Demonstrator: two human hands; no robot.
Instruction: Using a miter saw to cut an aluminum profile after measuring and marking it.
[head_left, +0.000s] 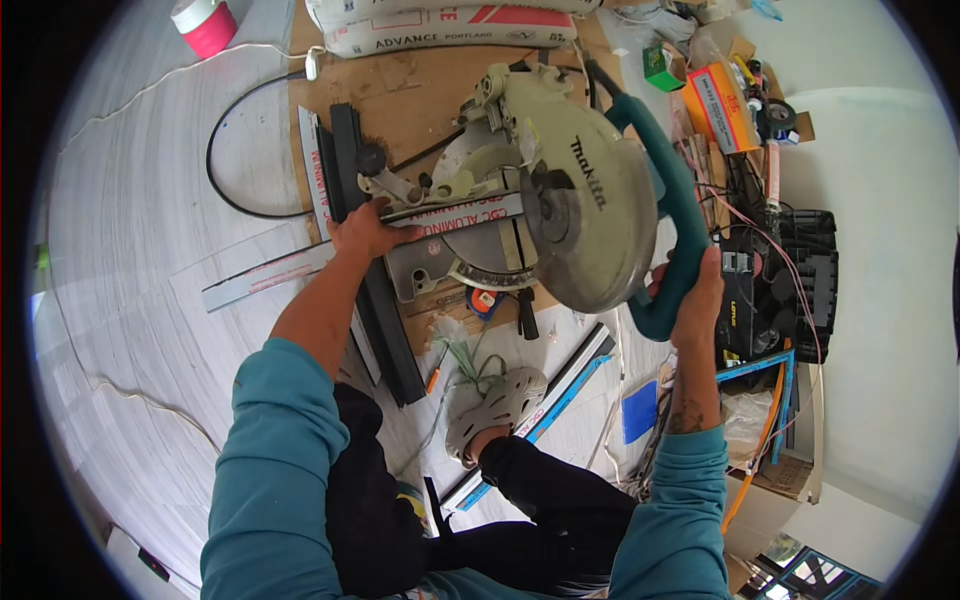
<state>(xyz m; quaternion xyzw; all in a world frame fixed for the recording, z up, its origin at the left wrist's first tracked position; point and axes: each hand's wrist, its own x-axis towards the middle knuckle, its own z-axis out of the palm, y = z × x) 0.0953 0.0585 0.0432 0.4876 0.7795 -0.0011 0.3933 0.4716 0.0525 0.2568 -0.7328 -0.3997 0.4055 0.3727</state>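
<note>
Left hand (375,228): fingers clasp strip (468,214), which runs out both sides of them, rightward to saw head (590,190). Right hand (697,300): fingers curl round handle (684,190). Best: strip steady, left fingers well clear of saw head.

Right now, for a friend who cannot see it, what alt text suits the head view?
A person's right hand grips the handle of a saw, while the left hand holds a metal strip across the saw's base. A tape measure lies on the near side; sacks lie beyond.
</note>
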